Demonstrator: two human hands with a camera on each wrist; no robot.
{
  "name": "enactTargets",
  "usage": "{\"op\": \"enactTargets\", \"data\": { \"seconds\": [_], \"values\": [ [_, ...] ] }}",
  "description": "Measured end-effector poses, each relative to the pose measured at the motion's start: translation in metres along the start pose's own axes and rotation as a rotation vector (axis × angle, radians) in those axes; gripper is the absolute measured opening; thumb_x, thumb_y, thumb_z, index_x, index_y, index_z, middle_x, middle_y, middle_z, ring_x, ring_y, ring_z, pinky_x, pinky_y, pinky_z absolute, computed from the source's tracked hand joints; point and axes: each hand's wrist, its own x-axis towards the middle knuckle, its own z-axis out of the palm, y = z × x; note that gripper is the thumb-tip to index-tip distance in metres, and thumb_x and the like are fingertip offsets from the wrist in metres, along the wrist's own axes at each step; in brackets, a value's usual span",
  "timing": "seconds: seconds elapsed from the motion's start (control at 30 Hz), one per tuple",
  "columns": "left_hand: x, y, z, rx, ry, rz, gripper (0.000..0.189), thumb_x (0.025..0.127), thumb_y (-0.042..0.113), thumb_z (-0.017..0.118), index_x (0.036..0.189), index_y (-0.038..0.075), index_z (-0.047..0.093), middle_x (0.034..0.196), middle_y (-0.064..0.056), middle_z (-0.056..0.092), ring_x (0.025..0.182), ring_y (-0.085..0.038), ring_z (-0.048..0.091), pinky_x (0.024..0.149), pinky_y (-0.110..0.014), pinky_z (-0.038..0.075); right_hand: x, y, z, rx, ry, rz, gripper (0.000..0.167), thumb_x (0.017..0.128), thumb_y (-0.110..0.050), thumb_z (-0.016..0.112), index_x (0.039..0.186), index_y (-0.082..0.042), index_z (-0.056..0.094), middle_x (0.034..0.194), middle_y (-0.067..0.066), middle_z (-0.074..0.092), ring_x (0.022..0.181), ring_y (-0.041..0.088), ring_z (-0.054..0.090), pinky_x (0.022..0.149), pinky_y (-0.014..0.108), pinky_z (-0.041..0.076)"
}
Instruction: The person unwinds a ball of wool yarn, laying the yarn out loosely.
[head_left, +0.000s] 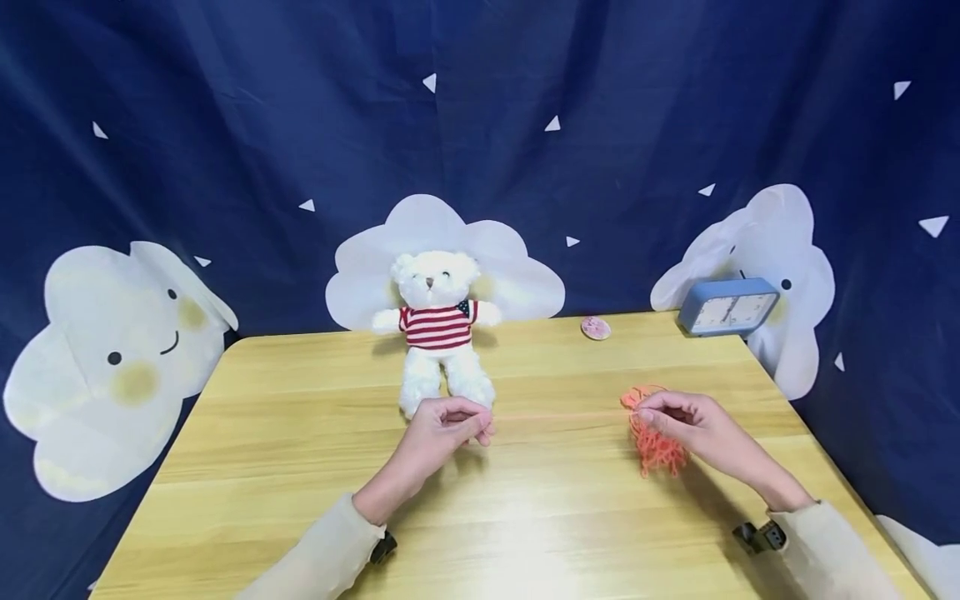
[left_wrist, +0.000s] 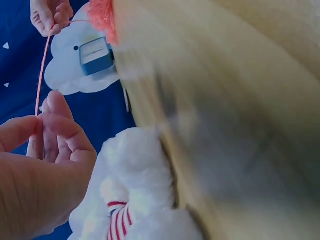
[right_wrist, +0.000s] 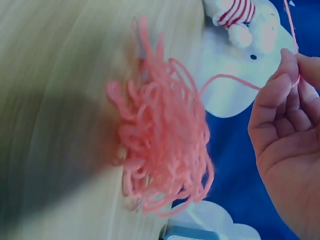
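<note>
A strand of coral yarn (head_left: 558, 415) stretches nearly level between the two hands, above the table. My left hand (head_left: 448, 429) pinches its end between thumb and index finger, in front of the teddy bear's feet. At the other side my right hand (head_left: 690, 421) pinches the same strand between thumb and fingertips. From there the yarn runs in a slack curve to a loose, tangled heap of coral yarn (right_wrist: 165, 135), which lies on the table just beside the right hand. In the left wrist view the strand (left_wrist: 42, 75) looks straight and taut.
A white teddy bear (head_left: 438, 325) in a striped shirt sits toward the table's back. Right of it lies a small round pink object (head_left: 596, 327). A blue clock (head_left: 729, 306) stands at the back right corner. Dark blue cloth with clouds hangs behind the wooden table (head_left: 300, 450).
</note>
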Motion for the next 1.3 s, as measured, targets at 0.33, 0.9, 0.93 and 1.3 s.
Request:
{"op": "enactTargets", "data": {
  "seconds": [0.33, 0.9, 0.93, 1.3],
  "values": [
    [0.012, -0.028, 0.017, 0.134, 0.058, 0.086, 0.009, 0.097, 0.007, 0.082, 0.102, -0.001, 0.082, 0.097, -0.004, 0.079, 0.087, -0.018, 0.071, 0.080, -0.028, 0.059, -0.004, 0.018, -0.008, -0.100, 0.136, 0.121, 0.011, 0.108, -0.012, 0.071, 0.113, -0.004, 0.078, 0.088, 0.014, 0.070, 0.065, 0.020, 0.056, 0.053, 0.030, 0.048],
    [0.039, -0.050, 0.041, 0.669, -0.004, 0.181, 0.014, 0.087, 0.007, 0.083, 0.079, 0.018, 0.082, 0.061, 0.016, 0.060, 0.052, -0.002, 0.050, 0.050, -0.025, 0.046, -0.016, 0.039, -0.002, -0.393, 0.228, 0.116, 0.010, 0.097, -0.004, 0.082, 0.099, -0.013, 0.078, 0.088, -0.005, 0.066, 0.072, 0.008, 0.056, 0.059, 0.025, 0.048],
    [0.040, -0.049, 0.041, 0.690, -0.006, 0.176, 0.014, 0.087, 0.006, 0.083, 0.079, 0.018, 0.082, 0.062, 0.016, 0.062, 0.053, -0.002, 0.050, 0.050, -0.023, 0.045, -0.016, 0.041, 0.000, -0.396, 0.220, 0.117, 0.012, 0.097, -0.003, 0.082, 0.099, -0.014, 0.078, 0.088, -0.006, 0.065, 0.072, 0.008, 0.055, 0.059, 0.025, 0.048],
    [0.034, -0.042, 0.044, 0.869, -0.096, 0.150, 0.011, 0.088, 0.005, 0.081, 0.097, 0.009, 0.075, 0.068, 0.011, 0.056, 0.059, -0.003, 0.051, 0.054, -0.024, 0.046, -0.029, 0.030, 0.001, -0.566, 0.202, -0.001, 0.035, 0.091, 0.002, 0.081, 0.124, -0.004, 0.073, 0.117, 0.010, 0.063, 0.085, 0.014, 0.058, 0.068, 0.029, 0.054]
  ]
}}
